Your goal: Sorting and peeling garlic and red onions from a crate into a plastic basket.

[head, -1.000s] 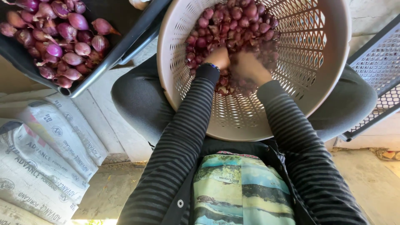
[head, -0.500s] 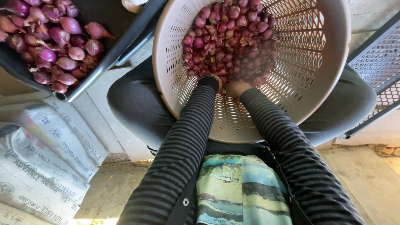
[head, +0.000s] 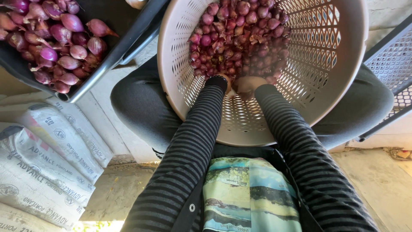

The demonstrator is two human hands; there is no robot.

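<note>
Small red shallots (head: 240, 41) fill the far half of the beige perforated basket (head: 343, 81), heaped from the middle out to 12 o'clock. The basket is tilted toward you and rests on your lap between your knees. They look light one by one, firm, with dry papery skins that flake and slide, so scoop a loose handful rather than pinch; many together will roll. Loose husk bits lie among them.

Your left hand (head: 225, 83) and right hand (head: 249, 83) sit side by side at the 6 o'clock edge of the heap, touching the bulbs. Striped sleeve cuffs cover most of both, so you cannot tell whether the fingers are curled around shallots or spread flat.

For the basket itself, thin plastic, likely flexes; take it by the rim (head: 165, 51) at 3 and 9 o'clock, since the load sits off-centre toward the far side.

At 10 o'clock a dark tray (head: 128, 41) holds bigger shallots (head: 56, 43) with tails on, just beside the basket rim. At 8 o'clock printed white sacks (head: 43, 167) lie on the floor. At 3 o'clock there's a grey mesh crate (head: 392, 64)
</note>
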